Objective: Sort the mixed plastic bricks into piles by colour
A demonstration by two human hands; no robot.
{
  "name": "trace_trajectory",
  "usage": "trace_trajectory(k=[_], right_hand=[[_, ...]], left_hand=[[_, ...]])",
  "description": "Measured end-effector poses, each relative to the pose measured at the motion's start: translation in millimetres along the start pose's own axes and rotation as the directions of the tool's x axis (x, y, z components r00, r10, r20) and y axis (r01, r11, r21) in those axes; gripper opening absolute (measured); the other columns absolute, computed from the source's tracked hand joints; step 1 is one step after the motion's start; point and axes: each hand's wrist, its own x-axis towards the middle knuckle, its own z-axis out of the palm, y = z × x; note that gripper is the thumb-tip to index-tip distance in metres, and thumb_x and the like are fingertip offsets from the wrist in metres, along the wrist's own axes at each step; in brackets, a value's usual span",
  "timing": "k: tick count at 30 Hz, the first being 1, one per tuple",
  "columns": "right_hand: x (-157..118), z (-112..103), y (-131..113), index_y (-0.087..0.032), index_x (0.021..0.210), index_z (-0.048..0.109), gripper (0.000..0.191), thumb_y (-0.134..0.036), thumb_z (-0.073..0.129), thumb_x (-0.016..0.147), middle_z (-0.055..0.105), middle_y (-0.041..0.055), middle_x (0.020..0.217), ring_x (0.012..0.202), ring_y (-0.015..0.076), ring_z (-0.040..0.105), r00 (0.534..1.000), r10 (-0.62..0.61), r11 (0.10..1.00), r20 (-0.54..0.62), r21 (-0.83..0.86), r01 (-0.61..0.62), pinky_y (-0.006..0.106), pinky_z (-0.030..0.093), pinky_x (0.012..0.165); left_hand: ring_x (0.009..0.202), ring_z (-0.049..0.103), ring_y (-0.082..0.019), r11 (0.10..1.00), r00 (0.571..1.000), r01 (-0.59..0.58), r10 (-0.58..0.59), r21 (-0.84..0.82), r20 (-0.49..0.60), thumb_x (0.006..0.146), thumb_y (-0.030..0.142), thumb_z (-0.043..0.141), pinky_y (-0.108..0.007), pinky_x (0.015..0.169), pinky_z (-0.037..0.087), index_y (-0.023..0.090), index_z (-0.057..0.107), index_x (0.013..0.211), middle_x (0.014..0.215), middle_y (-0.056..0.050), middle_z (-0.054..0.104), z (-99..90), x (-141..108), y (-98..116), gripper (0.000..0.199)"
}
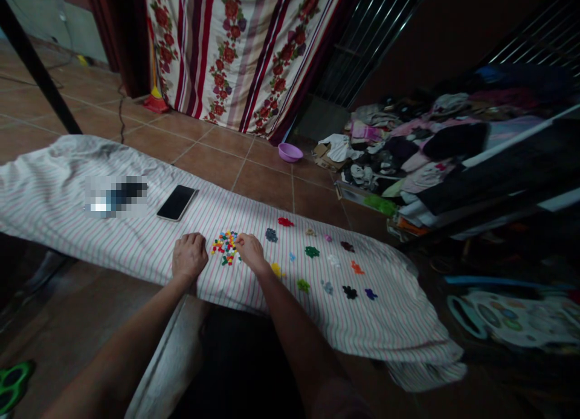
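Flanking multicoloured pieces: left hand near; right hand overlapping.

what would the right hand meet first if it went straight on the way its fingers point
Most likely the mixed-colour pile: the right hand has its fingers at the pile's right edge, though contact is unclear.

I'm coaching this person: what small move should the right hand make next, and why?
Probably, the right hand should pinch one piece from the mixed pile: its fingertips are at the pile's edge, and single-colour clusters lie apart on the striped cloth. Whether it holds one is unclear.
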Motion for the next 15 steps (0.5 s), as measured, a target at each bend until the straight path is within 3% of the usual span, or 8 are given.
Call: trace_trajectory(k=[10, 15], right_hand=[[-2, 16, 11, -0.022, 0.083, 0.067, 0.013, -0.017, 0.055, 0.083, 0.068, 0.0021, 0.088, 0.084, 0.0136, 0.06, 0.994, 0.004, 0.995, -0.109, 0.095, 0.006, 0.022, 0.044, 0.076], [-1, 20, 16, -0.023, 0.09, 0.069, 0.017, -0.017, 0.056, 0.08, 0.07, 0.0007, 0.089, 0.086, 0.0143, 0.062, 0.988, 0.035, 0.981, -0.15, 0.196, -0.005, 0.024, 0.046, 0.079]], left_hand=[[0.093, 0.055, -0.027, 1.0, 1.0, 0.007, -0.007, 0.003, -0.002, 0.087, 0.022, 0.043, -0.04, 0.077, 0.036, 0.017, 0.063, 0.09, 0.097, -0.011, 0.068, -0.4, 0, 1, 0.021], [0.091, 0.055, -0.027, 1.0, 1.0, 0.006, -0.006, 0.021, -0.006, 0.088, 0.022, 0.042, -0.039, 0.076, 0.035, 0.017, 0.063, 0.09, 0.095, -0.01, 0.068, 1.9, 0, 0, 0.022]])
